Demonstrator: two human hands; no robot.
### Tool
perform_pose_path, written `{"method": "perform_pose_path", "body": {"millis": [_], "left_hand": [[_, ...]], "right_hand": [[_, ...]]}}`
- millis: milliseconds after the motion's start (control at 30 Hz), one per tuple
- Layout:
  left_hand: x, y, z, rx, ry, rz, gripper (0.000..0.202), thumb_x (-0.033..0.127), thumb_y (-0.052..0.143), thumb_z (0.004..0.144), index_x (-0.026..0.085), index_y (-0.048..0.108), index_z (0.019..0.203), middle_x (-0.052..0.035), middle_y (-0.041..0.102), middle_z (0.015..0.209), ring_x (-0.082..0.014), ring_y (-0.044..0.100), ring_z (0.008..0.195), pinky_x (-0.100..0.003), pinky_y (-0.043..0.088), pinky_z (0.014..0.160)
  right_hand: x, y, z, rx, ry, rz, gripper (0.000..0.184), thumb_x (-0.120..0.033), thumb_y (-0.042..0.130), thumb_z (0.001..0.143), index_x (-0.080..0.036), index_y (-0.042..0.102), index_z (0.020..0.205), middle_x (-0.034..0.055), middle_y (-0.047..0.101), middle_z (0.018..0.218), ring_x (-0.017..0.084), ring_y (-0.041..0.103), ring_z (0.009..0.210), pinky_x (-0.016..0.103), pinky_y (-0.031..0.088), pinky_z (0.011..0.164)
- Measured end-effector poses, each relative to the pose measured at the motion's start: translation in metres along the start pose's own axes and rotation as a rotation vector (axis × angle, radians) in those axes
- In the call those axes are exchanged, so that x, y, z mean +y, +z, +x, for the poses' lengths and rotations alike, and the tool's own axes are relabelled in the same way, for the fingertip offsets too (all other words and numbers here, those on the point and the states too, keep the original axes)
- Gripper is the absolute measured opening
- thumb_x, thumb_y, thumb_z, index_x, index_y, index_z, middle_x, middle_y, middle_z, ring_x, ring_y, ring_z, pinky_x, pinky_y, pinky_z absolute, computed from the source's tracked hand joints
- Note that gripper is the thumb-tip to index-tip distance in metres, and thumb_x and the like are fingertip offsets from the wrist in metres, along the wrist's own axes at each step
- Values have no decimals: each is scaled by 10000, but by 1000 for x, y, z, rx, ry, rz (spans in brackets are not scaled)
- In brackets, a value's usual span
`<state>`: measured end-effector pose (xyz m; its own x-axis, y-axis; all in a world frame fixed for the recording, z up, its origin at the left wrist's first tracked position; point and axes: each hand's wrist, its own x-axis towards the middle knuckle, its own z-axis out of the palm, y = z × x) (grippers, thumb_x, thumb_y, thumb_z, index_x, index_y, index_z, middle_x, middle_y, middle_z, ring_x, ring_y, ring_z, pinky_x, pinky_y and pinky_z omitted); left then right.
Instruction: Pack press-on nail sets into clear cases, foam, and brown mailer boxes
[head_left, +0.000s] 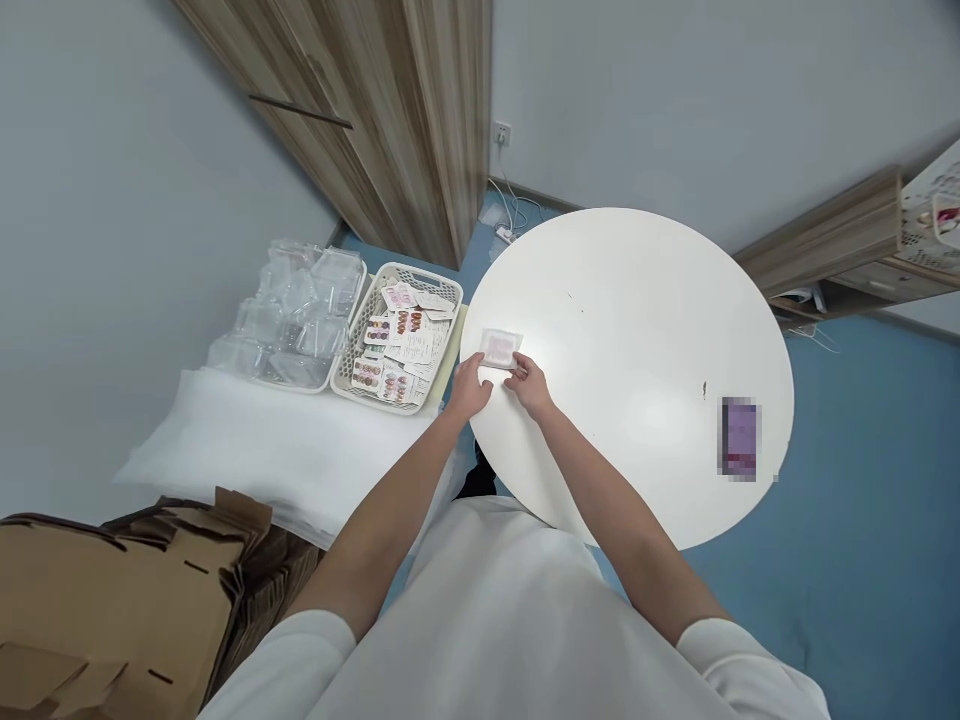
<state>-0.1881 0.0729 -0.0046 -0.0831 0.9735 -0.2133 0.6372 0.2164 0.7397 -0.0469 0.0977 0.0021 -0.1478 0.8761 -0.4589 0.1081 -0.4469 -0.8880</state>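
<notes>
A small clear plastic package with a pale pink and white card (500, 347) inside is held over the left side of the round white table (637, 300). My left hand (470, 388) grips its near left corner. My right hand (530, 385) pinches the near right corner, thumb and fingers together. What is printed on the card is too small to read. Left of the table, a white basket (339, 388) holds several cards with rows of coloured oval pieces (409, 321), some brown, some pink.
Another basket heaped with clear plastic packaging (289, 310) stands farther left, above white foam sheets (285, 430). Flattened cardboard boxes (112, 600) lean at the lower left. A blurred purple object (741, 438) lies near the table's right edge. Cables (512, 210) run along the floor by the wall.
</notes>
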Motion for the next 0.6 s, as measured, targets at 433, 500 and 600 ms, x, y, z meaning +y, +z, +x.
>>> {"method": "perform_pose_path", "body": {"millis": [433,500,600], "left_hand": [[-3,7,-6,42,-15,-58,580,188,462,739,185,290,1293,-95,298,1363,-251,233,1272,-430,226,1040],[-2,9,-16,54,-27,-68,566,193,468,742,180,305,1284,-101,293,1365,-253,235,1271,-424,224,1042],[1,12,-38,64,-65,-84,539,209,478,749,190,331,1267,-101,291,1367,-263,231,1269,-434,239,1032]], "right_hand": [[-2,-11,-12,45,16,-214,659,-283,599,622,-306,365,1239,35,342,1308,187,451,1040,341,462,813],[3,-18,-22,52,26,-208,643,-289,590,634,-295,361,1235,45,357,1303,178,468,1015,339,462,812],[13,-28,-43,36,49,-207,606,-293,573,651,-271,367,1221,67,376,1294,160,509,951,335,464,802]]}}
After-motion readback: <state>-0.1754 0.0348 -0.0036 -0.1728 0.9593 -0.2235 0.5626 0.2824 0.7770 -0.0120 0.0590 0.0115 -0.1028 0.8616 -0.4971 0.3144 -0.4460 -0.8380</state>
